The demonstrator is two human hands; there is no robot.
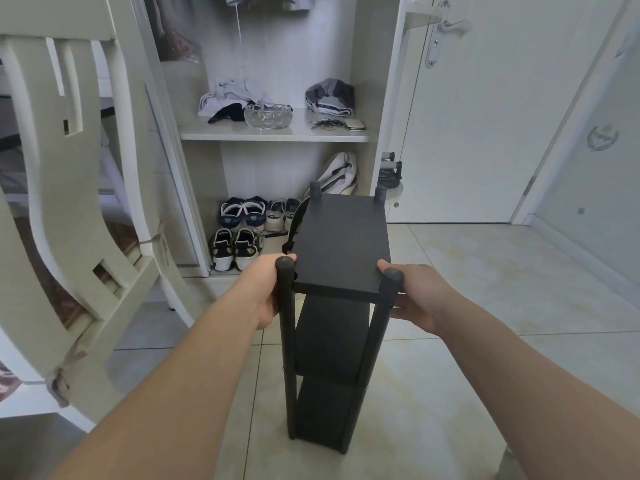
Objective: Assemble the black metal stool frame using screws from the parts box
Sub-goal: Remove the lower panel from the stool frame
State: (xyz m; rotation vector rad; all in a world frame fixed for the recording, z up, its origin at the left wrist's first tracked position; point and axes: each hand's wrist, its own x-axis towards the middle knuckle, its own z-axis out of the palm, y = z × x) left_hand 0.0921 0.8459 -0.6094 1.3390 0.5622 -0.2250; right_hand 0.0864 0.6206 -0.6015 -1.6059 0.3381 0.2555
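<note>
Black metal stool frame [341,244], tall and thin, upright over the pale, shiny tiles of the floor [485,306], just in front of the open wardrobe [374,98]. Cannot tell if resting on the floor or lifted a bit. Three flat, dull black boards [332,334], one above the other. Four round posts [287,323], each with a smooth round cap [284,263] on top.

Left grip [266,289] holding the near left corner from behind the post, thumb up beside the cap, fingers hidden. Right grip [414,292] holding the near right corner, thumb on top of the board, fingers curled underneath. Two bare arms stretched out.

On the wardrobe shelf [277,135], one clear glass bowl [267,116] with a bumpy cut pattern, near the front edge. Soft, crumpled clothes [235,93] behind. Down at the wardrobe bottom, six shoes [239,233] in three pairs, side by side.

One white wooden chair [69,202] with curvy bars, far left. One white door [485,116] with a silver handle [450,27], right of the wardrobe.
</note>
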